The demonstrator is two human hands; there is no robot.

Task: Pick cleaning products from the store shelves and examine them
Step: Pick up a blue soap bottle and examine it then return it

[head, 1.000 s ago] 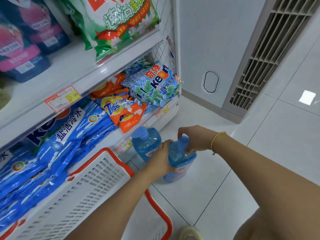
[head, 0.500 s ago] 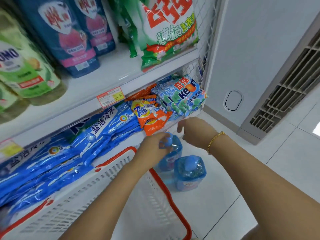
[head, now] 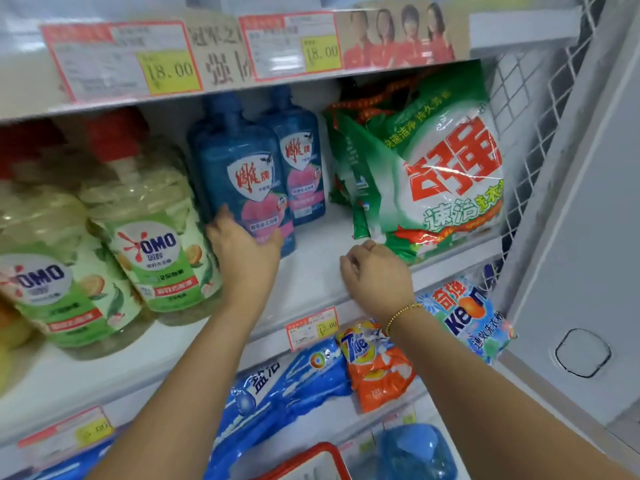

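Head view, facing store shelves. On the middle shelf (head: pixel 311 271), a dark blue bottle (head: pixel 239 168), upright: long axis vertical, cap at the top just under the shelf above, shield-shaped label turned toward the camera. Gripped low down by the left hand (head: pixel 244 252), thumb on the bottle's left side, fingers wrapped across the front near the base. Base at or just above the shelf board, impossible to tell which.

Just beside it to the right and a little further back, a second blue bottle (head: pixel 299 161) of the same kind, also upright. To the left, green-labelled OMO bottles (head: pixel 156 244), upright, with red caps. To the right, apart from the blue bottles, a green and white detergent bag (head: pixel 436 174), standing near the wire side panel.

Right hand (head: pixel 377 277) at the front edge of the same shelf, fingers curled into a fist, nothing seen inside it. Knuckles near the bag's lower corner, contact impossible to judge. Gold bracelet (head: pixel 403 311) on that wrist.

On the shelf below: long blue bags (head: pixel 287 382), an orange Tide packet (head: pixel 375 365), a pale blue Keon bag (head: pixel 474 320). Price tag (head: pixel 311 327) on the shelf edge between the two forearms. At the bottom edge, the red rim of a basket (head: pixel 311 453) and the top of a light blue bottle (head: pixel 415 452).
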